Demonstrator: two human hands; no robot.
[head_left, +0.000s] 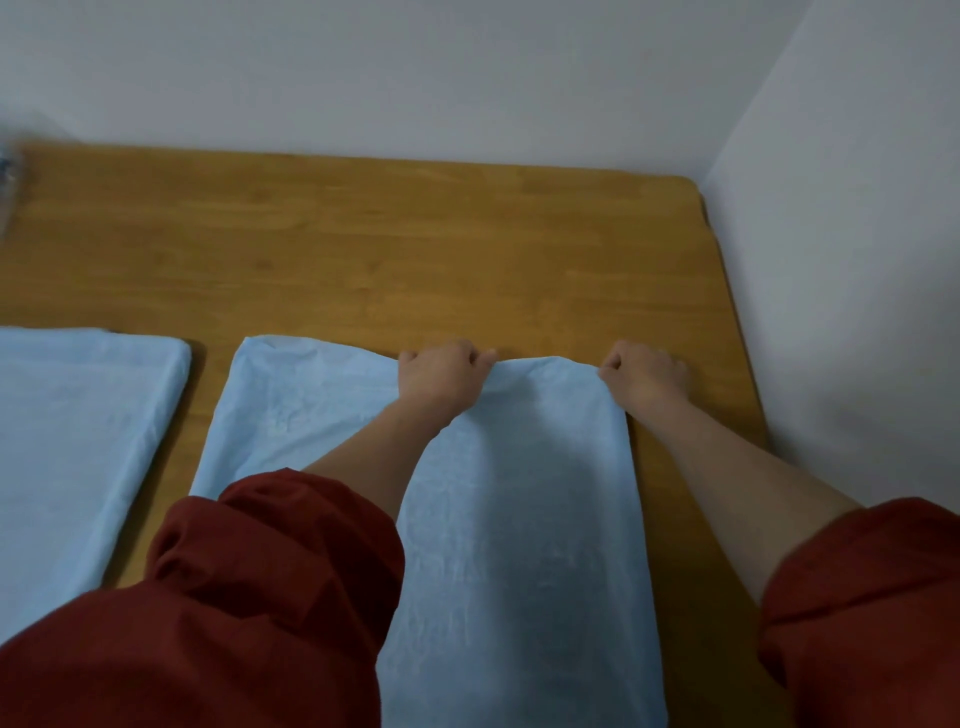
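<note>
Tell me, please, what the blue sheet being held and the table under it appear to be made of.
The blue sheet looks like thin matte fabric, perhaps cotton: it creases softly where the left hand and right hand pinch its far edge. The table looks like wood or wood-look laminate, smooth satin finish: grain and plank lines show.

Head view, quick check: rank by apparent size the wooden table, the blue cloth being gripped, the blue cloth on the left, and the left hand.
1. wooden table, largest.
2. gripped blue cloth.
3. left blue cloth, cut by the frame edge, so full size unsure.
4. left hand, smallest.
</note>
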